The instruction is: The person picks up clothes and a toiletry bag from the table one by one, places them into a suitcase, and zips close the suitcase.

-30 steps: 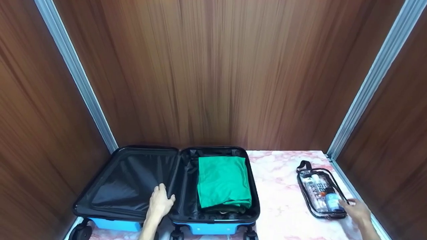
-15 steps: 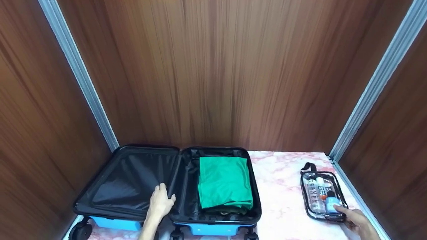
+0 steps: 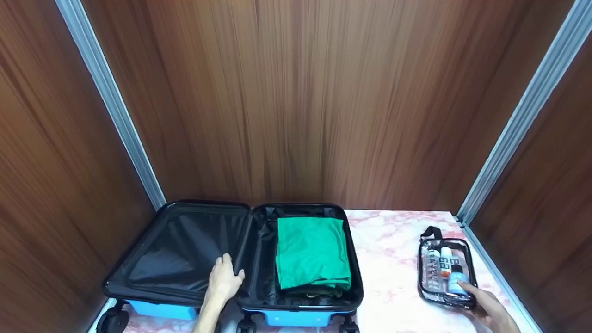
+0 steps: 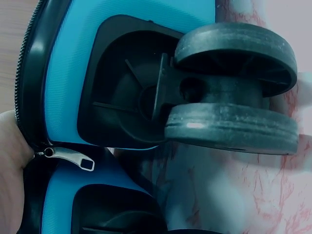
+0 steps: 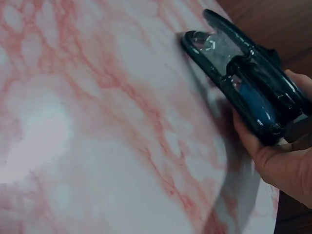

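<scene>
In the head view a suitcase [image 3: 300,303] lies spread open, with folded green cloth [image 3: 312,252] in its right half. My left hand [image 3: 224,280] rests by the hinge between the halves, fingers loosely extended. The left wrist view has only part of that hand [image 4: 10,170] at its edge, beside a zipper pull [image 4: 70,158]. At the right, my right hand [image 3: 490,307] grips a clear toiletry bag [image 3: 434,289] with black trim by its lower right corner. Several bottles show inside. Its side faces the right wrist view, thumb and fingers [image 5: 251,136] on opposite faces.
Black suitcase wheels [image 4: 234,126] jut out at the front. Pink-marbled tabletop [image 3: 384,259] stretches between the suitcase and the bag. Wood-grain panels [image 3: 296,106] stand behind and on both sides, with metal strips [image 3: 518,111] at the corners.
My right hand has shifted its hold further onto the toiletry bag's lower corner, and the bag now sits more upright in the view. The left hand stays in place.
</scene>
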### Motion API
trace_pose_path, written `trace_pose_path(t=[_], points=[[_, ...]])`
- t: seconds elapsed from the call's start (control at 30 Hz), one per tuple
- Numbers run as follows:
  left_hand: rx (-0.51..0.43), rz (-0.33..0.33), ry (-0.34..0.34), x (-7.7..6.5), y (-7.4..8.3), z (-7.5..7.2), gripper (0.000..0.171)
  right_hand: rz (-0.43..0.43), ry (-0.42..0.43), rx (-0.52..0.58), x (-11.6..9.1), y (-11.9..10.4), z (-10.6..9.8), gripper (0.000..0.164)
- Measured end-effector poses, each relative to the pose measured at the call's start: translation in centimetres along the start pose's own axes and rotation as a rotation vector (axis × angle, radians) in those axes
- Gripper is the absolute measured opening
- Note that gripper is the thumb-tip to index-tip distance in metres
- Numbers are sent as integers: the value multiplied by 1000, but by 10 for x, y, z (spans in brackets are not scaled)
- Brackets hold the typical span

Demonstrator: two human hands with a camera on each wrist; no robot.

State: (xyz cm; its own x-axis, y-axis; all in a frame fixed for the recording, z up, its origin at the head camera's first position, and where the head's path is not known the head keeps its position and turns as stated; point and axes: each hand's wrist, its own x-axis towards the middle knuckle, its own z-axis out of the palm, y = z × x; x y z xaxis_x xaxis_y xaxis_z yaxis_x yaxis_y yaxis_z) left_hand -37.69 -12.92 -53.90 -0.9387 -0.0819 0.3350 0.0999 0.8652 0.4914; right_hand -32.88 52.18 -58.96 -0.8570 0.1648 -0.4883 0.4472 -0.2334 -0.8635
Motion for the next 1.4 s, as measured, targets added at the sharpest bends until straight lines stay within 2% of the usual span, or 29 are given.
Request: trace_pose_path(t=[0.13,0.23,0.3,0.37,0.47,0.6,0.77,0.97,1.4], points=[[2,-7,0,-2,-1,0,45,-2,4,84,-4,5,6,20],[5,-5,-5,-2,-2,1,46,-13,38,106,-7,5,12,39],[7,1,-5,-2,-3,1,47,-38,43,93,-9,5,16,45],[9,0,-4,-2,-3,1,48,-74,50,59,-12,5,19,34],[11,-5,-10,-2,-4,1,49,-109,28,75,-17,5,23,13],[9,-12,-23,-2,-4,2,50,-131,9,130,-25,3,27,13],[7,-14,-20,-1,-3,0,51,-181,25,128,-32,-5,35,13],[5,-15,-12,1,0,-2,52,-239,-19,141,-45,-16,43,11],[1,-20,-27,0,0,-1,54,-339,-59,160,-72,-32,55,9]])
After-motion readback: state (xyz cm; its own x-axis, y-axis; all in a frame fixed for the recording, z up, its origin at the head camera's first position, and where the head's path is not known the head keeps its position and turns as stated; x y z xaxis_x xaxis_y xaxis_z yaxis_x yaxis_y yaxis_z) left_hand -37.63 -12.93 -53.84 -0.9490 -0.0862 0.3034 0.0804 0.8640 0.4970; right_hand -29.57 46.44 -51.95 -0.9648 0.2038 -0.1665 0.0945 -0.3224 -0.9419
